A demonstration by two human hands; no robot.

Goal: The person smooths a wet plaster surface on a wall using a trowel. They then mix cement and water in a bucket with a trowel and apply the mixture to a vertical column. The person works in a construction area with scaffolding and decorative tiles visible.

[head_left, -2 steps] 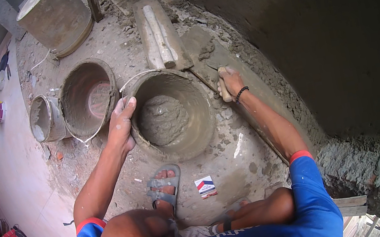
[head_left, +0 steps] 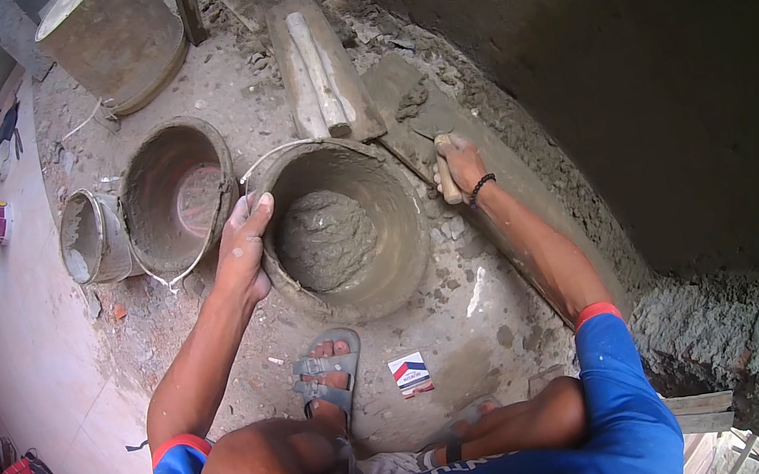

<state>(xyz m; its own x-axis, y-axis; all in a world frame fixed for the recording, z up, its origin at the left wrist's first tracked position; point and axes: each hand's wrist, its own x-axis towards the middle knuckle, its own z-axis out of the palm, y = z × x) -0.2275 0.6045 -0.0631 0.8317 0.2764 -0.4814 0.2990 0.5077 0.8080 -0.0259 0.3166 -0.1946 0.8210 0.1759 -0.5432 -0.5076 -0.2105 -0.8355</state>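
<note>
My left hand (head_left: pixel 244 246) is closed on the left rim of a mortar-caked bucket (head_left: pixel 402 268), thumb on the edge. Wet grey mortar (head_left: pixel 327 238) lies in the bottom of that bucket. To its right, my right hand (head_left: pixel 462 167) grips the wooden handle of a trowel (head_left: pixel 449 186). The trowel's blade reaches away from me over a long mortar-smeared board (head_left: pixel 522 212), close to a small lump of mortar (head_left: pixel 412 104). A plastering float (head_left: pixel 317 70) with a pale round handle rests just beyond the bucket.
Left of the mortar bucket stand a second coated bucket (head_left: pixel 218 154) and a smaller pail (head_left: pixel 103 235). A large drum (head_left: pixel 114 55) is at the far left. A freshly plastered wall (head_left: pixel 668 85) rises on the right. Near my sandalled foot (head_left: pixel 330 368) lies a small box (head_left: pixel 411 374).
</note>
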